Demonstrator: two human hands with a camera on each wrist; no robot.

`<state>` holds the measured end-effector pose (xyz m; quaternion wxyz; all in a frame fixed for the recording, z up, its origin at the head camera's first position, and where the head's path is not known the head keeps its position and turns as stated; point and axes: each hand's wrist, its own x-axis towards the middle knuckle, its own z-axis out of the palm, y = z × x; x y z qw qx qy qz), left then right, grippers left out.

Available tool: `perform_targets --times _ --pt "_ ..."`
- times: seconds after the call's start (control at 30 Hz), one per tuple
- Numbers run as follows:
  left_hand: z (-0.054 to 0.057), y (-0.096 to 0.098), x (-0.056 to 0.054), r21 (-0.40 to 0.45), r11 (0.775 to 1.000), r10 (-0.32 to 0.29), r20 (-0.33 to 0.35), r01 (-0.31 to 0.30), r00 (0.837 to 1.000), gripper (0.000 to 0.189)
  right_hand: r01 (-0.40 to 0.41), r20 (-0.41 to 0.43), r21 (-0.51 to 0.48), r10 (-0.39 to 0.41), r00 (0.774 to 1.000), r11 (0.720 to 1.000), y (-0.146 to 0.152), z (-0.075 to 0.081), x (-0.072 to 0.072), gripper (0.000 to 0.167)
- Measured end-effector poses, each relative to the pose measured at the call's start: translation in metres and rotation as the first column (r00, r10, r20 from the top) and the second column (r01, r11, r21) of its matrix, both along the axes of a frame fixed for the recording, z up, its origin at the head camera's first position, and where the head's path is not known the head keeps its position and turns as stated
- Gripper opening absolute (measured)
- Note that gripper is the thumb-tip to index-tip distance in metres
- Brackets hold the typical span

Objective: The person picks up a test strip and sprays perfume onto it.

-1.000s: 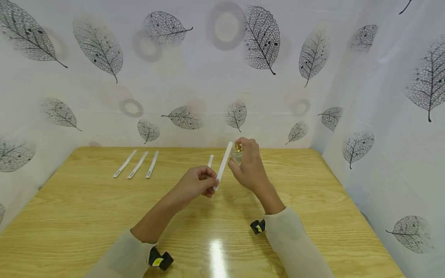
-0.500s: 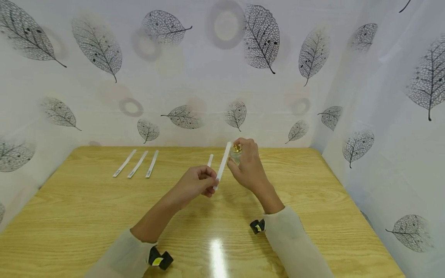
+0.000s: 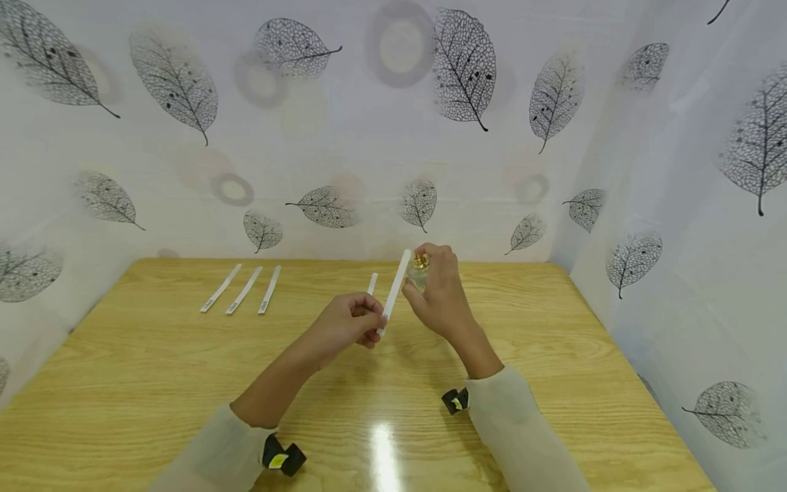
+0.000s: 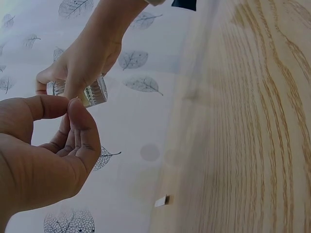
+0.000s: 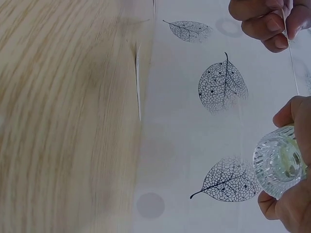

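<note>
My left hand (image 3: 350,321) pinches a white paper test strip (image 3: 397,281) by its lower end, thumb against the fingers. The strip slants upward, its top beside the gold sprayer of a glass perfume bottle (image 3: 417,276). My right hand (image 3: 438,290) grips that bottle, the index finger up at the sprayer and the thumb low on the glass. In the right wrist view the ribbed clear base of the bottle (image 5: 272,162) faces the camera, with the strip seen edge-on. The left wrist view shows the fingertip pinch (image 4: 73,102) in front of the bottle, partly covering it.
Another white strip (image 3: 372,283) lies on the wooden table (image 3: 522,424) behind my left hand, partly hidden. Three more strips (image 3: 244,292) with small printed marks lie side by side at the back left. A leaf-patterned curtain (image 3: 369,137) stands behind the table and along its right side.
</note>
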<state>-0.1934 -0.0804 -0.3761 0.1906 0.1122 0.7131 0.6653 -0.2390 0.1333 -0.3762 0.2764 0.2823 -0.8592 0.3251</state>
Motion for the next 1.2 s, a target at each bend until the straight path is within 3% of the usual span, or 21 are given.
perform_targets --times 0.4,0.63,0.87,1.2 --pt "-0.003 -0.002 -0.004 0.008 1.0 0.018 0.013 -0.018 1.0 0.015 0.014 0.009 -0.039 -0.014 1.0 0.999 0.003 0.003 0.001 0.059" --pt "-0.007 -0.011 -0.012 -0.015 0.997 0.077 0.03 -0.077 0.997 0.018 0.003 -0.001 -0.045 -0.003 1.0 0.999 0.004 0.005 0.002 0.059" --pt "-0.014 -0.034 -0.027 0.027 0.993 0.114 0.083 -0.116 0.99 0.018 0.004 -0.014 -0.047 -0.005 1.0 0.999 0.004 0.006 0.003 0.056" --pt "-0.031 -0.075 -0.05 -0.013 0.979 0.202 0.155 -0.203 0.967 0.023 0.003 -0.026 -0.047 -0.004 1.0 0.999 0.002 0.007 0.004 0.058"
